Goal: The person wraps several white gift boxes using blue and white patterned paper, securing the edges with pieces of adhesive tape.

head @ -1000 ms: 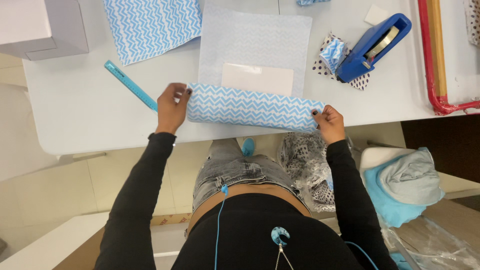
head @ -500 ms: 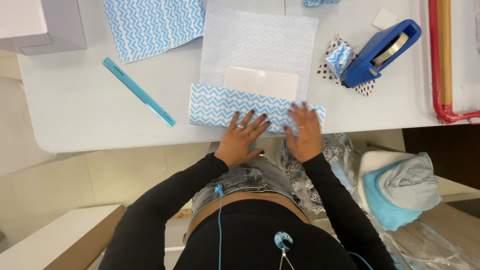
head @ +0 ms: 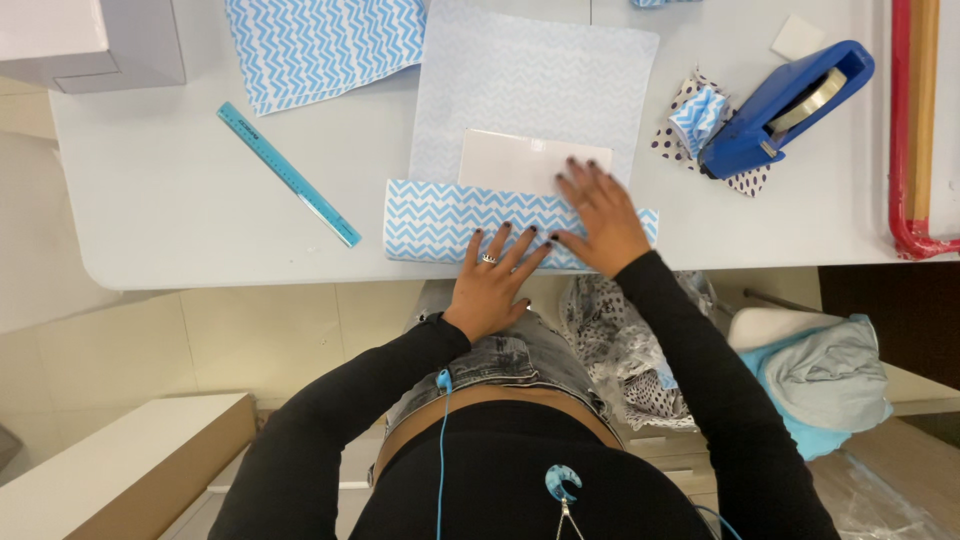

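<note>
A sheet of blue-and-white chevron wrapping paper [head: 535,95] is spread printed side down on the white table [head: 170,200], and a flat white box [head: 530,160] is laid on it. The near edge of the paper is already folded up over the box's near side, so that a patterned flap [head: 430,220] is shown. That flap is pressed flat by the left hand [head: 495,280], fingers spread and nothing grasped, with its palm over the table edge. The right hand [head: 600,220] is laid just beside it, also open and flat, its fingertips reaching past the flap's upper edge onto the box.

By the look of it, only the first fold is made. The far part of the paper is not yet brought over, both ends are unfolded, and no tape is seen on the flap.

Well right of the right hand, a blue tape dispenser [head: 785,110] is stood beside a small wrapped packet [head: 700,115]. Left of the left hand, a turquoise ruler [head: 288,173] is laid slantwise. Beyond that, a second chevron sheet [head: 320,45] and a white carton [head: 95,40] are seen.
</note>
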